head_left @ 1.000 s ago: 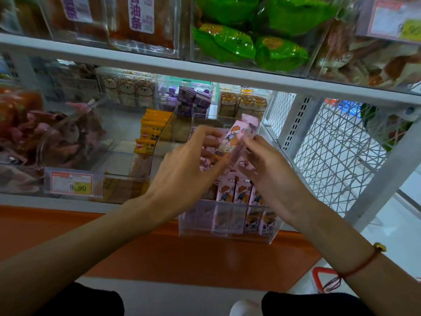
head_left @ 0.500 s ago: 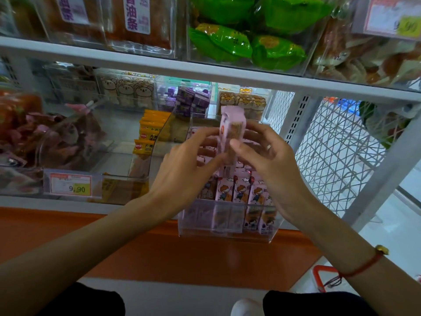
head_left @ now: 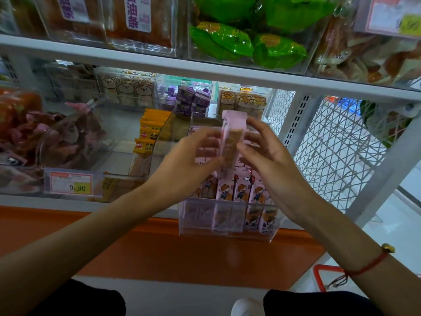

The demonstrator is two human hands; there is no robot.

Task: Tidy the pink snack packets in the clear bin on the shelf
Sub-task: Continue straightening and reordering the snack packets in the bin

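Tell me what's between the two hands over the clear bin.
In the head view, one pink snack packet stands upright between the left hand and right hand, pinched by the fingers of both, above the clear bin.

Left hand [head_left: 189, 156] motion-blurred — its grip on the pink packet [head_left: 232, 137] unclear.

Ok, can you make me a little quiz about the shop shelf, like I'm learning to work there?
1. True or false: the raised pink packet is held upright between the left hand and the right hand.
2. What price shows on the price tag?
3. The packs in the bin above the clear bin are: A green, B blue, C black?

Key: 1 true; 2 9.90; 3 A, the green packs.
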